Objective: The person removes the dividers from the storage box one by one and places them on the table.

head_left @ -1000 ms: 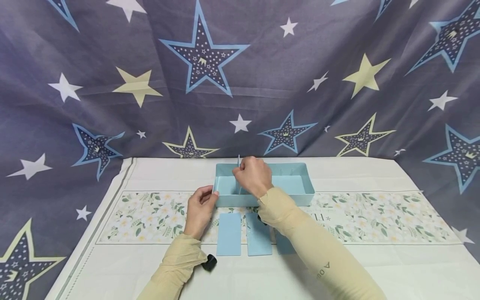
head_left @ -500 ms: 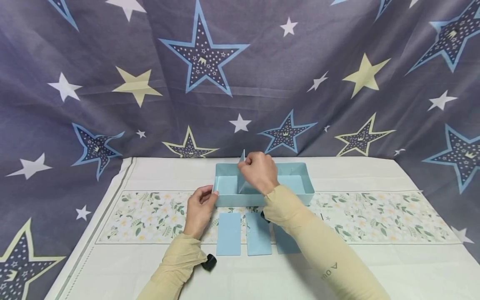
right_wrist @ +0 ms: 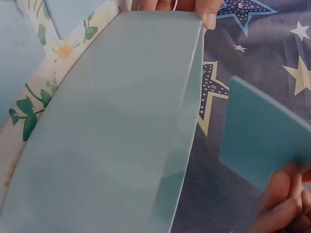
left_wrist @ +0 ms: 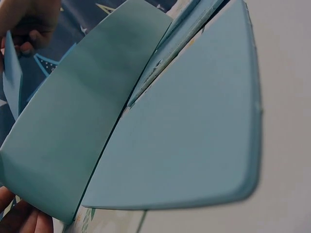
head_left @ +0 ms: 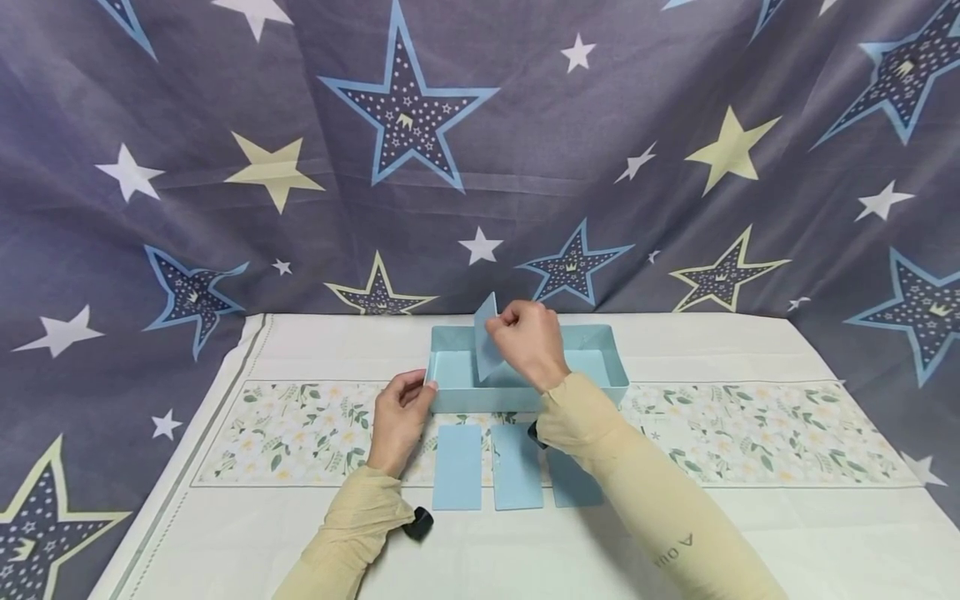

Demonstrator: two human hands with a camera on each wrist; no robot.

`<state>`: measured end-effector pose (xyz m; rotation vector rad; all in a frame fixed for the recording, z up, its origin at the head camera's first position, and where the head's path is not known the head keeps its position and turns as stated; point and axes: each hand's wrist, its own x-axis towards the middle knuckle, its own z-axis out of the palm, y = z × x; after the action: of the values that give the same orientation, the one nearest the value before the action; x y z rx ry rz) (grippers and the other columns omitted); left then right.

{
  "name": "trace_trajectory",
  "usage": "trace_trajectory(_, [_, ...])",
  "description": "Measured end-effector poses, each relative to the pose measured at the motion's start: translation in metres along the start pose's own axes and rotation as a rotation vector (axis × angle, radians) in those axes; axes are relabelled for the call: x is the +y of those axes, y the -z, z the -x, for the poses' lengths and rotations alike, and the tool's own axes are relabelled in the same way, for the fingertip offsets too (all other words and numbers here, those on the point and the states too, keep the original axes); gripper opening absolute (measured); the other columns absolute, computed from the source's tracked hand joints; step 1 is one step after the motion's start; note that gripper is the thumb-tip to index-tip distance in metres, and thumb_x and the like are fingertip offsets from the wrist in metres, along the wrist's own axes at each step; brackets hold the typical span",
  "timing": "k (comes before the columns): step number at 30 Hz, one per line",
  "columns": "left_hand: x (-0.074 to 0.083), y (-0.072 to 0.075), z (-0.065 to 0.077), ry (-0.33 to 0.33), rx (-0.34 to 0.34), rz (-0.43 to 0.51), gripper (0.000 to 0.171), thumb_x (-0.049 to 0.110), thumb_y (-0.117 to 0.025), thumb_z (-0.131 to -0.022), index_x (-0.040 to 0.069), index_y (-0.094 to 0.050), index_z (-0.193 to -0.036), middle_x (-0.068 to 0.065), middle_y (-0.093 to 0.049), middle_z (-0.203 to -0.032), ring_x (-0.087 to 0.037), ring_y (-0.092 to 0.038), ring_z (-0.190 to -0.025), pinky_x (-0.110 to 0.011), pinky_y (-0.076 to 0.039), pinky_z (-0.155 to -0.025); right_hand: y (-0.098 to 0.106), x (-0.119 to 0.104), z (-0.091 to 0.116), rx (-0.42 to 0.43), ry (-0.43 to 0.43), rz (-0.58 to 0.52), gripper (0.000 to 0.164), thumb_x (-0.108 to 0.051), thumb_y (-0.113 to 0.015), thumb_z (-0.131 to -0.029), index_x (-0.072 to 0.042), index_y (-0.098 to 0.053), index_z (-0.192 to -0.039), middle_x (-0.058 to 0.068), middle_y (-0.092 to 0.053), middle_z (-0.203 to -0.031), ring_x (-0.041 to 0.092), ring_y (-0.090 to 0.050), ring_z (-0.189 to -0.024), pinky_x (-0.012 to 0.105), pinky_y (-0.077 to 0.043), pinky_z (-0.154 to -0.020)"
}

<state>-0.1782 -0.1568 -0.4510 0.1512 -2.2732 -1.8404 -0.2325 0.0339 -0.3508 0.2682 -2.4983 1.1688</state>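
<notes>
A long light-blue open box (head_left: 480, 402) stands on the table. At its left end, my left hand (head_left: 399, 423) grips the corner, thumb over the rim. My right hand (head_left: 531, 340) pinches a thin blue divider panel (head_left: 486, 342) by its right side, tilted over the left half of the box. In the right wrist view the divider (right_wrist: 262, 133) shows above the box rim, held by the thumb and fingers. Three flat blue panels lie in front of the box: a left one (head_left: 457, 467), a middle one (head_left: 517, 475) and a right one (head_left: 576, 487), partly under the right sleeve.
A floral runner (head_left: 300, 433) lies across the white tablecloth (head_left: 225, 542), beneath the box and panels. Behind the table hangs a dark curtain (head_left: 480, 200) with stars. Small ribs mark the box's inner walls. Black wrist devices, one at the left cuff (head_left: 418, 524), sit on both wrists.
My right hand has lifted the divider up and moved slightly right; the divider has turned, so more of its face shows. My left hand has stayed at the box corner.
</notes>
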Motion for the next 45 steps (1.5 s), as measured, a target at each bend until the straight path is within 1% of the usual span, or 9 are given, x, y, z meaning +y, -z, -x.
trace_trajectory(4, [0.000, 0.000, 0.000, 0.000, 0.001, -0.003, 0.030, 0.026, -0.062, -0.084, 0.010, -0.057, -0.109, -0.008, -0.058, -0.105, -0.010, -0.055, -0.092, -0.033, -0.051, -0.082, 0.004, 0.003, 0.003, -0.003, -0.018, -0.041, 0.021, -0.020, -0.056, -0.077, -0.017, -0.054, -0.056, -0.001, -0.052, -0.050, 0.014, -0.045, -0.046, 0.030, -0.042, -0.047])
trace_trajectory(11, [0.000, -0.001, 0.000, 0.001, 0.004, -0.008, 0.032, 0.026, -0.062, -0.084, 0.008, -0.056, -0.110, -0.008, -0.058, -0.106, -0.010, -0.054, -0.092, -0.033, -0.050, -0.082, 0.010, 0.013, 0.012, -0.021, -0.042, -0.076, 0.017, -0.018, -0.057, -0.076, -0.016, -0.058, -0.059, 0.001, -0.053, -0.051, 0.016, -0.045, -0.047, 0.030, -0.040, -0.046])
trace_trajectory(15, [-0.001, 0.000, 0.000, -0.002, -0.001, -0.005, 0.035, 0.027, -0.062, -0.084, 0.006, -0.055, -0.112, -0.010, -0.058, -0.107, -0.010, -0.054, -0.092, -0.034, -0.050, -0.082, 0.014, 0.017, 0.018, -0.042, -0.068, -0.121, 0.014, -0.017, -0.057, -0.077, -0.016, -0.060, -0.063, 0.003, -0.054, -0.053, 0.018, -0.046, -0.048, 0.031, -0.041, -0.046])
trace_trajectory(19, [-0.001, 0.000, 0.000, -0.007, -0.006, -0.003, 0.036, 0.027, -0.062, -0.084, 0.005, -0.055, -0.112, -0.012, -0.058, -0.108, -0.010, -0.054, -0.093, -0.034, -0.050, -0.082, 0.019, 0.019, 0.024, -0.036, -0.091, -0.159, 0.014, -0.016, -0.058, -0.078, -0.015, -0.061, -0.065, 0.005, -0.054, -0.054, 0.019, -0.046, -0.048, 0.032, -0.041, -0.044])
trace_trajectory(24, [-0.001, -0.001, 0.000, -0.006, -0.005, -0.007, 0.036, 0.026, -0.062, -0.084, 0.005, -0.055, -0.113, -0.012, -0.058, -0.108, -0.010, -0.054, -0.092, -0.034, -0.050, -0.082, 0.026, 0.021, 0.031, -0.022, -0.113, -0.168, 0.014, -0.017, -0.058, -0.077, -0.015, -0.060, -0.063, 0.005, -0.054, -0.055, 0.019, -0.045, -0.048, 0.032, -0.041, -0.044])
trace_trajectory(32, [-0.002, 0.000, 0.000, -0.019, -0.001, 0.002, 0.035, 0.025, -0.062, -0.084, 0.005, -0.055, -0.112, -0.010, -0.058, -0.107, -0.010, -0.054, -0.092, -0.033, -0.050, -0.082, 0.035, 0.024, 0.040, 0.007, -0.110, -0.193, 0.010, -0.015, -0.058, -0.076, -0.014, -0.061, -0.067, 0.005, -0.055, -0.058, 0.018, -0.046, -0.050, 0.032, -0.042, -0.046])
trace_trajectory(39, [-0.002, 0.000, 0.000, -0.027, -0.003, 0.012, 0.035, 0.024, -0.062, -0.085, 0.004, -0.055, -0.112, -0.012, -0.058, -0.107, -0.010, -0.055, -0.092, -0.033, -0.051, -0.082, 0.039, 0.028, 0.049, 0.026, -0.108, -0.165, 0.009, -0.014, -0.059, -0.074, -0.014, -0.061, -0.065, 0.004, -0.054, -0.055, 0.017, -0.045, -0.049, 0.032, -0.041, -0.046])
trace_trajectory(42, [-0.002, 0.000, 0.000, -0.029, -0.006, 0.007, 0.035, 0.025, -0.062, -0.085, 0.004, -0.055, -0.112, -0.010, -0.058, -0.106, -0.010, -0.054, -0.092, -0.033, -0.051, -0.082, 0.040, 0.030, 0.055, 0.020, -0.100, -0.163, 0.009, -0.013, -0.058, -0.074, -0.014, -0.061, -0.065, 0.004, -0.052, -0.053, 0.017, -0.045, -0.048, 0.031, -0.040, -0.046])
trace_trajectory(45, [-0.003, 0.000, 0.000, -0.025, -0.005, 0.004, 0.035, 0.026, -0.061, -0.085, 0.005, -0.055, -0.113, -0.008, -0.058, -0.106, -0.010, -0.054, -0.092, -0.033, -0.051, -0.082, 0.041, 0.033, 0.063, 0.005, -0.112, -0.173, 0.009, -0.012, -0.058, -0.074, -0.014, -0.061, -0.066, 0.004, -0.052, -0.053, 0.017, -0.045, -0.047, 0.031, -0.040, -0.043])
